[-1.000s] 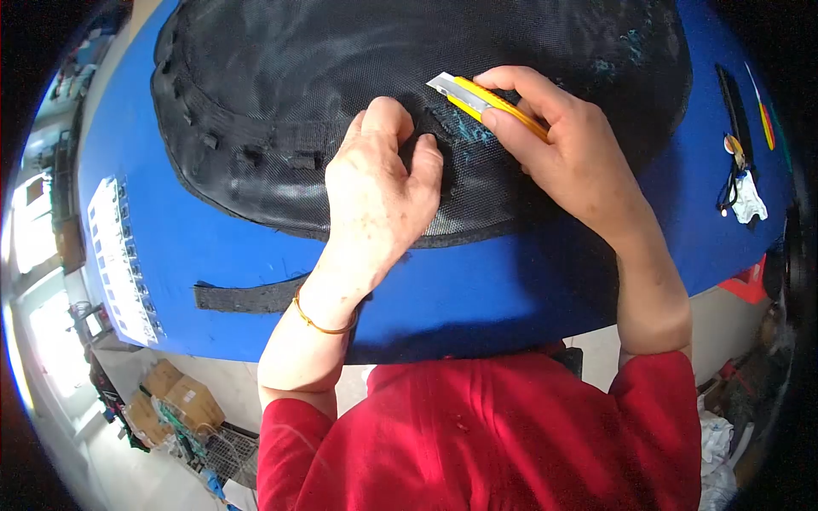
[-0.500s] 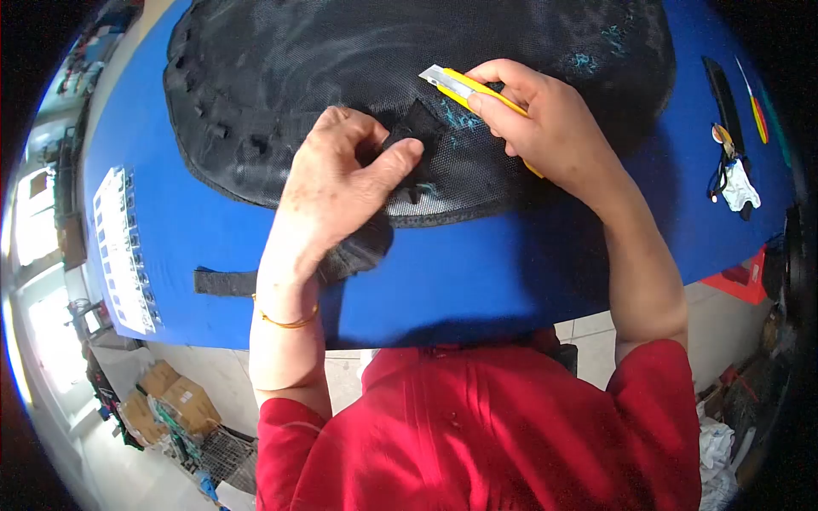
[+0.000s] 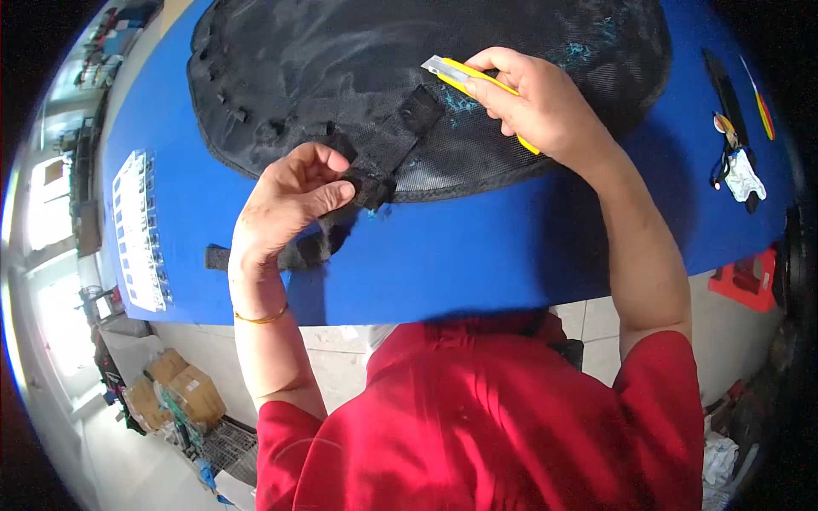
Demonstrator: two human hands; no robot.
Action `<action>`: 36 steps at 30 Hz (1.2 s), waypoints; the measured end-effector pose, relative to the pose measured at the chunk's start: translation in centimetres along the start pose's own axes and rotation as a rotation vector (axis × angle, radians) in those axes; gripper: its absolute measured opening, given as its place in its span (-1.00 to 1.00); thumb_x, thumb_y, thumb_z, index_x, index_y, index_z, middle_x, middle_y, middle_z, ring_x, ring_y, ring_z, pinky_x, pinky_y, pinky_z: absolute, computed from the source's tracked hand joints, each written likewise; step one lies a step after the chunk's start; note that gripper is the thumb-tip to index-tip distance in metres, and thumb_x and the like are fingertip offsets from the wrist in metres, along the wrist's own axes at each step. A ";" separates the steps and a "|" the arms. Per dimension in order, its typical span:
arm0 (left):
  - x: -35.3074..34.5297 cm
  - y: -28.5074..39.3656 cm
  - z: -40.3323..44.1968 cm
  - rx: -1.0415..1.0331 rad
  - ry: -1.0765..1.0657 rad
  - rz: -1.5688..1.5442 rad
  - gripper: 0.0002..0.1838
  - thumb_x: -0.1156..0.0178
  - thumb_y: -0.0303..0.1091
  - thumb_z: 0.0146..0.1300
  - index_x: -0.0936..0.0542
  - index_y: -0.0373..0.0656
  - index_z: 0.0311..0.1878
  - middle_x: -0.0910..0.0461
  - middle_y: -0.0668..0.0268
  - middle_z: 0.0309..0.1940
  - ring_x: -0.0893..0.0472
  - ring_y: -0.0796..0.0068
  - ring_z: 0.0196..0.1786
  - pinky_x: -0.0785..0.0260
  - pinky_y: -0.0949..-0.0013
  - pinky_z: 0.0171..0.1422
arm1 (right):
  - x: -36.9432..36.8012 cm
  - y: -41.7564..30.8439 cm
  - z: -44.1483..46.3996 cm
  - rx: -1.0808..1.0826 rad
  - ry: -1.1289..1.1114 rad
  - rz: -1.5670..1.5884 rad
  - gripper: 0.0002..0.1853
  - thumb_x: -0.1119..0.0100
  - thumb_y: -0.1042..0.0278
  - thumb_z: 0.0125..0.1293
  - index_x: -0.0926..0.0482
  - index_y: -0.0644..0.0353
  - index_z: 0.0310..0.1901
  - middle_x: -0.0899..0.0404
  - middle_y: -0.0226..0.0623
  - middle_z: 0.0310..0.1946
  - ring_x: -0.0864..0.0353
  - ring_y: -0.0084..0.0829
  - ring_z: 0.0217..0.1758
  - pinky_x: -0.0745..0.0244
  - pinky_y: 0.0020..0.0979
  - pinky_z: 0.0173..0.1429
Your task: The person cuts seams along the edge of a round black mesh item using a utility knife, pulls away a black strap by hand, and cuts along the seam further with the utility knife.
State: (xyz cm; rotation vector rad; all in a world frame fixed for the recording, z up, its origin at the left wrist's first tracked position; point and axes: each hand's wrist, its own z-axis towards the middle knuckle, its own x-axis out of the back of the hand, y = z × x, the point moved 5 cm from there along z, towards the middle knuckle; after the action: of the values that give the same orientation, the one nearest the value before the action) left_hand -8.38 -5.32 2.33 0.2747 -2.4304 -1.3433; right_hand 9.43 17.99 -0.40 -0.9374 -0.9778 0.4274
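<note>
Pinching a black strap (image 3: 394, 145) with left hand (image 3: 290, 198) at near edge of mesh panel (image 3: 307, 64) on blue table (image 3: 452, 260); gripping yellow cutter (image 3: 463, 77) with right hand (image 3: 550, 109), over panel, to the right.

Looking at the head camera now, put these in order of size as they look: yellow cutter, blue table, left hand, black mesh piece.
Largest to smallest:
1. blue table, partly covered
2. black mesh piece, cut off by the top edge
3. left hand
4. yellow cutter, partly hidden by fingers
</note>
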 end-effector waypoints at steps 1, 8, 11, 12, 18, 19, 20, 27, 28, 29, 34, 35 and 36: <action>0.3 -0.2 -0.3 0.011 -0.012 -0.005 -0.82 -0.35 -0.56 0.38 -0.59 -0.26 -0.02 -0.61 0.47 -0.18 -0.58 0.71 -0.09 -0.46 0.56 0.05 | 0.0 -0.1 0.0 -0.065 -0.017 0.026 -0.71 -0.22 0.15 0.49 -0.68 0.23 -0.02 -0.68 -0.16 -0.48 -0.69 -0.26 -0.46 -0.53 -0.25 -0.30; 3.3 -2.2 -2.4 -0.013 0.103 0.087 -0.90 -0.27 -0.48 0.47 -0.64 -0.24 -0.01 -0.61 0.50 -0.18 -0.52 0.77 -0.13 -0.40 0.59 -0.04 | -0.1 0.0 0.0 -0.117 -0.042 0.063 -0.69 -0.21 0.13 0.52 -0.68 0.24 -0.02 -0.64 -0.25 -0.52 -0.65 -0.42 -0.52 -0.53 -0.33 -0.34; 2.7 -0.7 -3.2 -0.239 0.507 0.598 -0.85 -0.32 -0.47 0.38 -0.64 -0.28 -0.05 -0.68 0.26 -0.20 -0.64 0.42 -0.15 -0.49 0.36 -0.01 | 0.0 -0.2 0.1 -0.117 -0.051 0.056 -0.69 -0.22 0.13 0.51 -0.68 0.24 -0.02 -0.66 -0.26 -0.51 -0.64 -0.44 -0.52 -0.54 -0.33 -0.34; 1.7 0.1 -3.6 -0.423 0.641 0.816 -0.82 -0.35 -0.45 0.35 -0.64 -0.29 -0.05 -0.70 0.17 -0.17 -0.67 0.24 -0.14 -0.52 0.26 0.02 | -0.1 -0.2 0.1 -0.117 -0.049 0.054 -0.69 -0.22 0.13 0.51 -0.68 0.24 -0.02 -0.66 -0.26 -0.51 -0.64 -0.44 -0.52 -0.54 -0.33 -0.34; -4.9 1.5 -3.7 -0.585 0.376 0.810 -0.52 -0.49 -0.47 0.10 -0.64 -0.21 0.13 -0.60 0.04 0.14 -0.56 -0.05 0.19 -0.45 0.11 0.32 | -0.2 0.1 0.2 -0.095 -0.001 0.092 -0.72 -0.32 0.12 0.44 -0.70 0.20 -0.09 -0.67 -0.05 -0.46 -0.70 -0.28 -0.45 -0.53 -0.26 -0.32; -5.5 1.4 -3.6 -0.580 0.344 0.887 -0.50 -0.50 -0.48 0.06 -0.64 -0.19 0.13 -0.58 0.05 0.17 -0.55 -0.06 0.21 -0.45 0.10 0.33 | -0.3 -0.1 0.2 -0.126 -0.026 0.034 -0.68 -0.32 0.06 0.45 -0.71 0.20 -0.11 -0.71 0.00 -0.39 -0.74 -0.17 -0.40 -0.57 -0.21 -0.28; -5.6 0.9 -3.5 -0.600 0.336 0.955 -0.49 -0.49 -0.49 0.04 -0.65 -0.16 0.13 -0.56 0.07 0.19 -0.53 -0.05 0.23 -0.45 0.08 0.34 | -0.5 0.1 0.5 -0.144 -0.005 -0.072 -0.62 -0.30 -0.04 0.44 -0.71 0.17 -0.10 -0.73 0.02 -0.34 -0.77 -0.04 -0.30 -0.62 -0.13 -0.21; -2.6 0.1 -3.5 -0.419 0.462 0.369 -0.85 -0.30 -0.43 0.46 -0.65 -0.31 -0.03 -0.69 0.29 -0.15 -0.63 0.44 -0.10 -0.51 0.38 0.06 | -0.1 -1.0 0.4 -0.149 -0.022 -0.128 -0.65 -0.21 0.03 0.48 -0.70 0.17 -0.02 -0.75 -0.04 -0.27 -0.77 -0.02 -0.18 -0.64 -0.11 -0.04; -2.2 -0.1 -3.8 -0.333 0.496 0.018 -0.86 -0.26 -0.40 0.51 -0.67 -0.30 -0.05 -0.70 0.35 -0.26 -0.59 0.61 -0.23 -0.48 0.48 -0.07 | -0.1 -1.0 0.4 -0.154 -0.036 -0.140 -0.65 -0.20 0.03 0.48 -0.69 0.17 -0.03 -0.75 -0.04 -0.27 -0.76 -0.01 -0.18 -0.63 -0.09 -0.04; -2.0 0.7 -4.1 -0.339 0.490 -0.050 -0.84 -0.22 -0.36 0.55 -0.68 -0.27 -0.07 -0.70 0.32 -0.34 -0.56 0.67 -0.36 -0.44 0.54 -0.19 | -0.2 -0.9 0.4 -0.147 -0.029 -0.147 -0.64 -0.19 0.02 0.49 -0.69 0.17 -0.04 -0.74 -0.05 -0.29 -0.75 0.01 -0.18 -0.63 -0.09 -0.06; -7.8 5.3 -4.3 -0.091 0.106 -0.132 -0.83 -0.10 -0.39 0.58 -0.58 -0.27 0.05 -0.71 0.17 -0.41 -0.60 0.52 -0.52 -0.49 0.44 -0.46 | -0.6 -0.6 0.4 -0.135 0.024 -0.133 -0.64 -0.19 -0.01 0.48 -0.67 0.17 -0.09 -0.73 -0.01 -0.32 -0.75 0.08 -0.22 -0.62 -0.01 -0.11; -9.3 5.4 -3.9 -0.039 -0.035 -0.167 -0.82 -0.08 -0.42 0.58 -0.53 -0.29 0.10 -0.71 0.16 -0.40 -0.61 0.52 -0.52 -0.51 0.44 -0.44 | -0.6 -0.7 0.2 -0.124 0.035 -0.116 -0.66 -0.21 0.02 0.46 -0.66 0.17 -0.10 -0.73 -0.01 -0.33 -0.75 0.08 -0.22 -0.62 0.00 -0.12; -11.0 6.4 -3.7 0.016 -0.134 -0.092 -0.81 -0.05 -0.44 0.59 -0.49 -0.30 0.14 -0.71 0.16 -0.37 -0.61 0.54 -0.52 -0.53 0.43 -0.42 | -0.9 -0.3 0.4 -0.079 0.053 -0.128 -0.68 -0.23 0.04 0.45 -0.66 0.16 -0.10 -0.73 0.00 -0.33 -0.75 0.08 -0.22 -0.63 0.00 -0.13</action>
State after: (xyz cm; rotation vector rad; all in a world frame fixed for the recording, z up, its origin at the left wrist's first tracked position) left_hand 3.23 -1.19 7.28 0.3132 -2.5681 -1.4234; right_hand 8.62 17.39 -0.47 -0.9466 -1.0058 0.2561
